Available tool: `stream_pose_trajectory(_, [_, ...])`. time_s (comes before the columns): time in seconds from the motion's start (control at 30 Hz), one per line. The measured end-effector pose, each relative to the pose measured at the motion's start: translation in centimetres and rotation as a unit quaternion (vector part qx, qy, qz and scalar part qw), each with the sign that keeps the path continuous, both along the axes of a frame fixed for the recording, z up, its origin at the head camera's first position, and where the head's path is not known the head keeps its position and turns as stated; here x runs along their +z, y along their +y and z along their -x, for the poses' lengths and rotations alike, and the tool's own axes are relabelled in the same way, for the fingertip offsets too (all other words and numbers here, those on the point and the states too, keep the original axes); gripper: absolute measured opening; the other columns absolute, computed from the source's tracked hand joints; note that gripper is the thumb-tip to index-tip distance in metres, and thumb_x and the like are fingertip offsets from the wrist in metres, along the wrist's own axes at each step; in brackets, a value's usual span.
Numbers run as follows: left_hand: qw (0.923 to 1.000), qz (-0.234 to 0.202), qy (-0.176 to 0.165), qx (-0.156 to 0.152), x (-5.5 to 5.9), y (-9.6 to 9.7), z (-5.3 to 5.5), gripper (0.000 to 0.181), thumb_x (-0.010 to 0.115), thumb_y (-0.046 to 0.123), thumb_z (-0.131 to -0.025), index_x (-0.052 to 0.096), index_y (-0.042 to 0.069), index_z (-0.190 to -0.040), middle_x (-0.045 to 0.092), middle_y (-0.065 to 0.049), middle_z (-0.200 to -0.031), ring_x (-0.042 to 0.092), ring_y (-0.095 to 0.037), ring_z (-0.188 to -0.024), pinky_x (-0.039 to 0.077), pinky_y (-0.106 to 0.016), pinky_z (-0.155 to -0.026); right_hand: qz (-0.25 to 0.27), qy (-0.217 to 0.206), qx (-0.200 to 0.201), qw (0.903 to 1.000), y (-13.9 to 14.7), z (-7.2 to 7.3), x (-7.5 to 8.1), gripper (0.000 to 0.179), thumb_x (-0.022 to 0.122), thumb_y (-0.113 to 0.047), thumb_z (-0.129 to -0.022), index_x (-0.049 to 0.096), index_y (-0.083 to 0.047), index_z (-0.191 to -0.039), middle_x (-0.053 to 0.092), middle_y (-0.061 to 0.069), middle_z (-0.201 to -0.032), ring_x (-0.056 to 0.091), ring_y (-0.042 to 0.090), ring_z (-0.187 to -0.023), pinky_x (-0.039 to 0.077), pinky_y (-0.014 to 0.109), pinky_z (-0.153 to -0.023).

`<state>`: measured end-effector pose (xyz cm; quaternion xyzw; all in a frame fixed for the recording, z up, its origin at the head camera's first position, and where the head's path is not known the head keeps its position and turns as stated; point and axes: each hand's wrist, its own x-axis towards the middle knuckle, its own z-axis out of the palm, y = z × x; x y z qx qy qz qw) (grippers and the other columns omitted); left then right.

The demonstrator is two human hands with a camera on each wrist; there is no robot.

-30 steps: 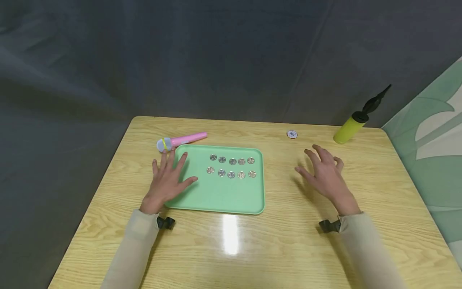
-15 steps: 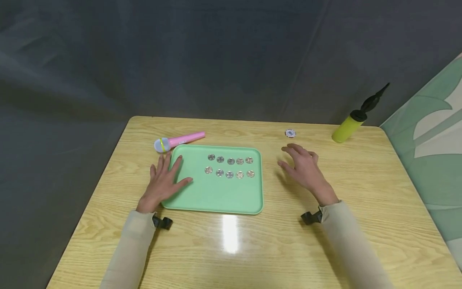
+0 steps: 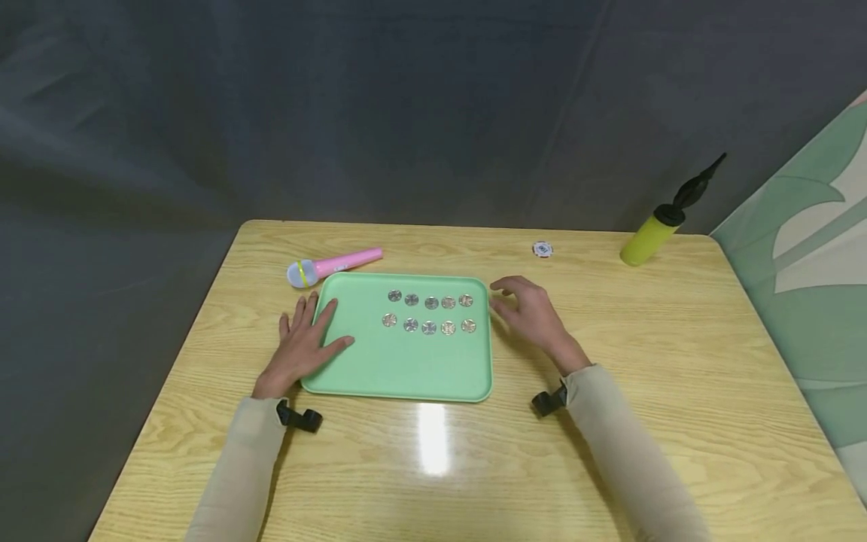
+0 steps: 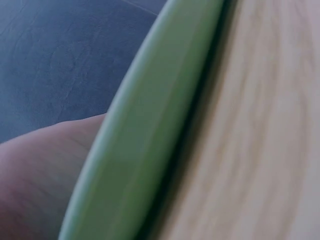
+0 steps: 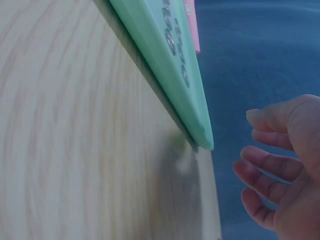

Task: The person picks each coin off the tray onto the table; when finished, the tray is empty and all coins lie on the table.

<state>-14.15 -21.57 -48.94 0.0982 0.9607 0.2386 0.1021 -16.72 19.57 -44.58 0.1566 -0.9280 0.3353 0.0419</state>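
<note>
A light green tray (image 3: pixel 400 369) lies on the wooden table, bearing two rows of silvery coins (image 3: pixel 431 303). Over its left rim my left hand (image 3: pixel 300 352) rests with fingers spread, the thumb reaching in over the tray floor. In the left wrist view the tray's side wall (image 4: pixel 145 105) hides most of that hand. My right hand (image 3: pixel 531 312) is at the tray's upper right edge, fingers loosely bent and the fingertips right by the rim. The right wrist view shows nothing between the right hand's fingers (image 5: pixel 270 162).
A pink toy microphone (image 3: pixel 348 261) lies behind the tray's upper left corner. Near the table's back edge are a poker chip (image 3: pixel 542 249) and, farther right, a yellow-green hand pump (image 3: pixel 650 239) with a black top. A dark curtain (image 3: pixel 433 113) hangs behind the table.
My right hand has moved left across the table to the tray's right edge. The left hand has settled slightly left and lower onto the rim. The coins keep their rows.
</note>
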Motion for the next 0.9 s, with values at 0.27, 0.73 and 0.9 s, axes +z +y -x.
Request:
stream_pose_trajectory(0.27, [0.9999,0.001,0.014,0.003,-0.4,0.1,0.0,0.085,0.053,0.057,-0.097,0.018,0.015,-0.162,-0.003,-0.022,-0.169,-0.006,-0.046,-0.156,-0.008,-0.071,-0.119,0.022,-0.035,-0.002,0.9991,-1.4,0.6,-0.6,0.030,0.070,-0.010,-0.093,0.068,0.002,-0.120,0.069,0.022,-0.124,0.067,0.035,-0.108,0.056,0.049,-0.094])
stream_pose_trajectory(0.73, [0.9998,-0.001,0.019,0.003,-0.3,0.1,-0.2,0.085,0.054,0.056,-0.097,0.019,0.014,-0.162,-0.002,-0.022,-0.169,-0.006,-0.046,-0.156,-0.008,-0.070,-0.119,-0.003,-0.054,-0.004,0.9985,-3.4,2.2,-1.6,0.024,0.073,-0.010,-0.090,0.072,-0.001,-0.113,0.074,0.017,-0.115,0.068,0.030,-0.100,0.056,0.044,-0.089])
stream_pose_trajectory(0.9, [0.9998,0.000,0.019,0.004,-0.4,0.0,-0.2,0.085,0.054,0.056,-0.097,0.019,0.014,-0.162,-0.003,-0.022,-0.169,-0.006,-0.046,-0.156,-0.008,-0.070,-0.119,-0.016,-0.063,-0.004,0.9979,-3.7,2.7,-2.0,0.026,0.074,-0.012,-0.090,0.072,-0.002,-0.115,0.073,0.017,-0.119,0.067,0.031,-0.105,0.054,0.045,-0.095])
